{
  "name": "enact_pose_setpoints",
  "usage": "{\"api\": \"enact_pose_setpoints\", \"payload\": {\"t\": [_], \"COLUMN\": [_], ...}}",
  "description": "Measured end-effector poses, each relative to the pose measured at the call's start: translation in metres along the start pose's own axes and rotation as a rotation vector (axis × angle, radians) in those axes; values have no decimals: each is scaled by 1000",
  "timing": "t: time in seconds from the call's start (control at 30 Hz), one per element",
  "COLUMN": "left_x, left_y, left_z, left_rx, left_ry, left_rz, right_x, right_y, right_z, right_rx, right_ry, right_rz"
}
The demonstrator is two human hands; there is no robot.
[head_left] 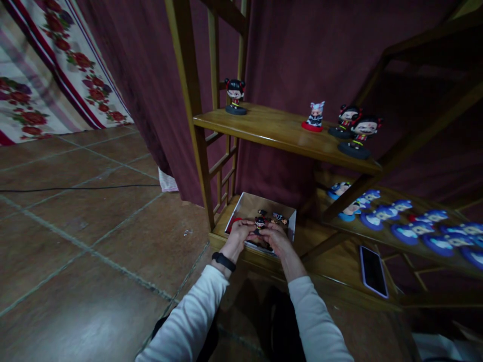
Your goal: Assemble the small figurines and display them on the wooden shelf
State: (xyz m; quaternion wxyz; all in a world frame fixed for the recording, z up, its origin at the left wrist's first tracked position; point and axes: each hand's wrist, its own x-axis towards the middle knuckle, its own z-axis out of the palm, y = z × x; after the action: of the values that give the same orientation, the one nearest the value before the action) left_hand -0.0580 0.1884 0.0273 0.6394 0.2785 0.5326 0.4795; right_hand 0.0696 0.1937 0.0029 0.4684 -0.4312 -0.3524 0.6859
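Observation:
Between my hands is a small figurine (259, 222) with black hair, a dark body and red and yellow touches. My left hand (240, 235) pinches it from the left, and my right hand (276, 237) has its fingers on the other side. Both hands are over a white-walled cardboard box (267, 199) on the lowest shelf. Inside the box lie more small figurines (278, 218) and something red at the left, partly covered by my hands. The held figurine's base is mostly hidden by my fingers.
On the wooden shelf (279, 129) above stand a black-haired figurine (235, 95), a pale one on a red base (314, 116) and two more dark ones (363, 136). Several blue-based figurines (415, 226) line a shelf at right. A phone (373, 271) lies below them. Wooden posts (188, 100) frame the shelves.

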Motion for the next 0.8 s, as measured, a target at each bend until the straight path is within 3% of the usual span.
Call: {"api": "enact_pose_setpoints", "payload": {"t": [0.13, 0.33, 0.57, 0.8], "left_x": [6, -3, -28, -37], "left_y": [-7, -5, 4, 6], "left_z": [6, 11, 16, 20], "left_rx": [154, 773, 1263, 1455], "left_ry": [10, 74, 49, 21], "left_rz": [193, 493, 637, 824], "right_x": [3, 3, -2, -7], "right_y": [2, -2, -9, -12], "right_z": [-1, -9, -20, -29], "right_rx": [42, 37, -38, -60], "right_ry": [47, 24, -5, 33], "right_rz": [-52, -84, -134, -181]}}
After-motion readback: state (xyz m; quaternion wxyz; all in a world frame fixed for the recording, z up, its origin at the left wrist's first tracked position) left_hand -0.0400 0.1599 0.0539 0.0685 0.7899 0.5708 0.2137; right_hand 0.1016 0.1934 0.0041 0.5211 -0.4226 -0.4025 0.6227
